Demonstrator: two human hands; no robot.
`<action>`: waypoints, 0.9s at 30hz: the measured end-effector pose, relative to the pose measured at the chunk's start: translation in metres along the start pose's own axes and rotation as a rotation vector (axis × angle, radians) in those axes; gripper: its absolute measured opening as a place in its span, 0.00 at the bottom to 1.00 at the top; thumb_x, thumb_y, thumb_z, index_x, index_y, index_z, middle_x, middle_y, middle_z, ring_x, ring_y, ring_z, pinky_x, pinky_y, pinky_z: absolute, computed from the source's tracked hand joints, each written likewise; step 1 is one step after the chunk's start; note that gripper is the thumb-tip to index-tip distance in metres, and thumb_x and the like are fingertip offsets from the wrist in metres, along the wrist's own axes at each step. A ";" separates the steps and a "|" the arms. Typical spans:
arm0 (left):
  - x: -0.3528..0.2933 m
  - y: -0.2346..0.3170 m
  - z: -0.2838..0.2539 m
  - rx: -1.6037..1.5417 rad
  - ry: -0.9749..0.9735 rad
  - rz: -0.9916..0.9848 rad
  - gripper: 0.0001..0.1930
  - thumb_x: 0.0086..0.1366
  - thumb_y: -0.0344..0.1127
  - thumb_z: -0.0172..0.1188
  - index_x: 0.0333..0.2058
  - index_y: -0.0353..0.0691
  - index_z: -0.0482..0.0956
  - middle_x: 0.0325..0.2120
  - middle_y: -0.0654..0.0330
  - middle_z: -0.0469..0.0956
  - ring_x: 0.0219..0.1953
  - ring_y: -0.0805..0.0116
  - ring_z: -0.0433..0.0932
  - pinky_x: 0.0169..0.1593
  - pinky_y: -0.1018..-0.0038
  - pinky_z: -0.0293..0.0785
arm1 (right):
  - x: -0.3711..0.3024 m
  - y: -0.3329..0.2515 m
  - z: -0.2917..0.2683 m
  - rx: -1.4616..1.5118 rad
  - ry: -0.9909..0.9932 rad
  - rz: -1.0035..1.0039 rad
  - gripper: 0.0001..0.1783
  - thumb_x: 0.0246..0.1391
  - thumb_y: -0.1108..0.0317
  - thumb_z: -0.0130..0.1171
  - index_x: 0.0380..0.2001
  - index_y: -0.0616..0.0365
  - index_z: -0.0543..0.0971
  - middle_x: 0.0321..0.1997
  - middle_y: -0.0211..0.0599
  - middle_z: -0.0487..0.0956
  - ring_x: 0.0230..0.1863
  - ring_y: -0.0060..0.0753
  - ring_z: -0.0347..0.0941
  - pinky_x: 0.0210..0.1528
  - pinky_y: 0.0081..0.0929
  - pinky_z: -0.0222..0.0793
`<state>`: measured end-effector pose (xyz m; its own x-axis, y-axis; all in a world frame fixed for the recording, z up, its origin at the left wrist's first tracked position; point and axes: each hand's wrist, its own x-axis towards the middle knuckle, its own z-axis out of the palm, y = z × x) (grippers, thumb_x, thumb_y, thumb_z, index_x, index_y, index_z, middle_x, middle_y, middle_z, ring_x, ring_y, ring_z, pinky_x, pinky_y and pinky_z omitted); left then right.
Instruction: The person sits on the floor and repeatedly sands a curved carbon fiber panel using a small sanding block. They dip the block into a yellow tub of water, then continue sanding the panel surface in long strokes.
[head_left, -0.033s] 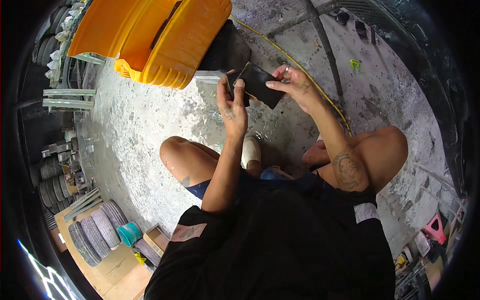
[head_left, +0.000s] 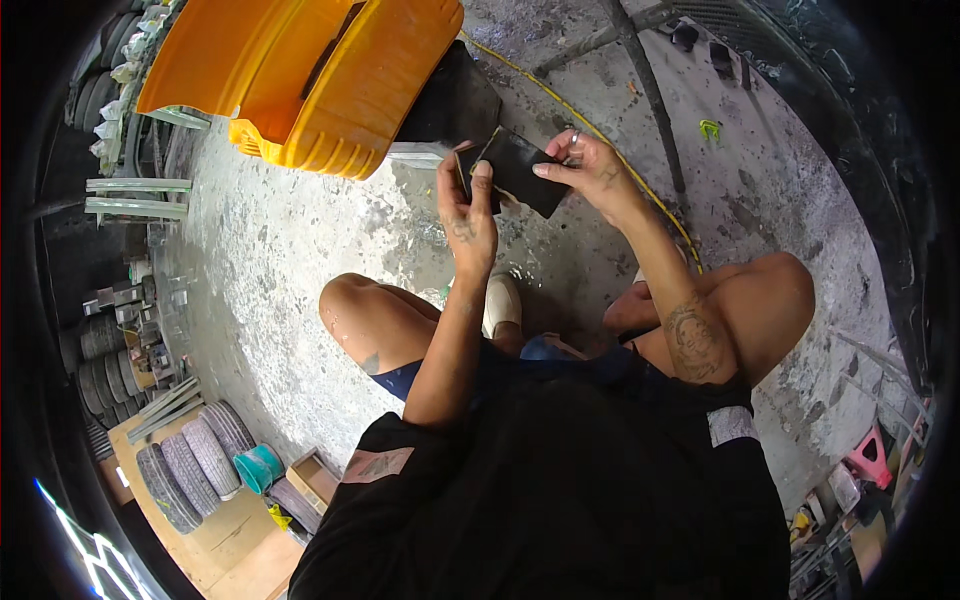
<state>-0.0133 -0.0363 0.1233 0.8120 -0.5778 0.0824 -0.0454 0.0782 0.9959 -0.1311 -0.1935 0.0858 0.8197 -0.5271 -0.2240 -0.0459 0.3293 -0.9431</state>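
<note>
Above the floor, between my two hands, is a thin black square sheet [head_left: 522, 168], which looks like sandpaper with a paler edge. My left hand [head_left: 466, 222] pinches its left side under the thumb, and another dark piece [head_left: 468, 160] shows among those fingers. The sheet's right edge is gripped by my right hand [head_left: 600, 180], thumb on top and the other fingers curled. Whether the two dark pieces are joined or separate, I cannot tell.
A large orange plastic shell [head_left: 345, 105] rests against a black box-like block [head_left: 450, 100] ahead to the left. A yellow cord [head_left: 570, 108] and a dark bar [head_left: 650, 95] cross the stained floor. Several tires [head_left: 190, 465] and a teal bucket [head_left: 260, 467] stand at lower left.
My left hand and the black sheet have shifted very slightly to the right. Both hands keep their hold.
</note>
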 end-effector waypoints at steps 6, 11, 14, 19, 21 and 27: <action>-0.004 -0.038 -0.020 -0.506 -0.063 -0.287 0.27 0.78 0.50 0.51 0.64 0.36 0.66 0.42 0.55 0.78 0.33 0.72 0.78 0.36 0.74 0.75 | 0.000 -0.016 0.004 -0.025 0.095 -0.140 0.14 0.55 0.68 0.74 0.38 0.49 0.77 0.38 0.21 0.78 0.42 0.17 0.76 0.40 0.23 0.73; 0.002 -0.017 0.011 -0.210 -0.050 -0.089 0.26 0.77 0.43 0.55 0.66 0.35 0.66 0.56 0.56 0.76 0.51 0.70 0.77 0.57 0.74 0.73 | -0.006 0.013 0.010 0.147 0.063 0.019 0.16 0.55 0.65 0.75 0.39 0.48 0.75 0.40 0.23 0.78 0.42 0.19 0.76 0.40 0.24 0.74; 0.015 -0.005 0.004 -0.078 -0.176 -0.045 0.23 0.75 0.39 0.59 0.64 0.35 0.70 0.51 0.57 0.78 0.50 0.72 0.77 0.55 0.75 0.73 | -0.009 -0.003 0.018 0.003 0.044 0.061 0.16 0.58 0.58 0.73 0.42 0.49 0.76 0.40 0.25 0.79 0.42 0.20 0.77 0.42 0.26 0.74; 0.009 0.012 0.000 -0.062 -0.260 -0.089 0.22 0.76 0.39 0.58 0.62 0.34 0.72 0.47 0.59 0.80 0.48 0.75 0.77 0.53 0.77 0.74 | -0.003 -0.013 0.019 0.080 0.101 -0.076 0.20 0.62 0.50 0.67 0.43 0.56 0.79 0.39 0.29 0.80 0.37 0.19 0.77 0.35 0.23 0.76; 0.004 0.006 0.001 -0.091 -0.182 -0.102 0.23 0.76 0.42 0.56 0.62 0.33 0.72 0.48 0.58 0.80 0.48 0.74 0.78 0.53 0.77 0.74 | 0.001 -0.011 0.022 0.062 0.051 -0.131 0.18 0.63 0.51 0.66 0.42 0.54 0.79 0.39 0.28 0.80 0.37 0.18 0.76 0.33 0.23 0.75; 0.051 0.059 -0.036 0.004 -0.131 0.097 0.25 0.79 0.47 0.50 0.64 0.34 0.70 0.42 0.58 0.79 0.35 0.73 0.79 0.40 0.76 0.75 | -0.001 -0.014 0.001 0.142 0.298 -0.213 0.11 0.64 0.59 0.66 0.38 0.50 0.75 0.35 0.21 0.74 0.33 0.14 0.69 0.29 0.18 0.64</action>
<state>0.0461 -0.0321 0.1853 0.7209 -0.6688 0.1818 -0.1224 0.1353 0.9832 -0.1308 -0.1968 0.0997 0.5997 -0.7930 -0.1078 0.2038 0.2817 -0.9376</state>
